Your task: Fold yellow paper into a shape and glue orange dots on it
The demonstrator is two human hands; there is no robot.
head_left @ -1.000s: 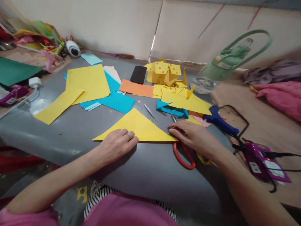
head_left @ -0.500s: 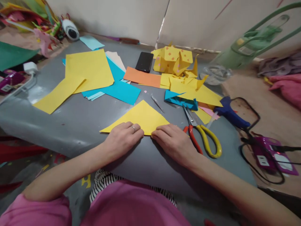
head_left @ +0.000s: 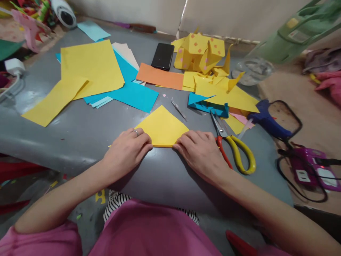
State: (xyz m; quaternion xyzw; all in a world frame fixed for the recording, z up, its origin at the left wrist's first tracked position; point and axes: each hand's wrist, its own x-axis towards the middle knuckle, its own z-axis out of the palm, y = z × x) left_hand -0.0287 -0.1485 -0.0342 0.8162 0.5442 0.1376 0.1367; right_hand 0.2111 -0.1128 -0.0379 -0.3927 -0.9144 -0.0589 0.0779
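Both hands have slid in toward each other since a second ago. The right hand (head_left: pixel 201 153) was out by the scissors (head_left: pixel 234 149) then, and now it's parked on the right corner of the yellow paper triangle (head_left: pixel 162 126), so less of the sheet shows between them.

The triangle lies flat on the grey table (head_left: pixel 80 135), right at the near edge in front of the person, point aimed away. The left hand (head_left: pixel 125 151) lies palm-down over the left corner with the fingers together and flat. A tiny sliver of yellow pokes out on its far side. The right hand's fingers are also together and flat, tips on the bottom edge. Nobody's pinching anything. It looks to me like plain downward pressure to keep the sheet from sliding on that slick surface. I can't tell if a corner is tucked under either palm.

The scissors lie just right of the right hand, handles toward the person, easy to grab. Tweezers (head_left: pixel 179 110) lie just past the triangle's tip, and the glue gun (head_left: pixel 269 122) is further right.
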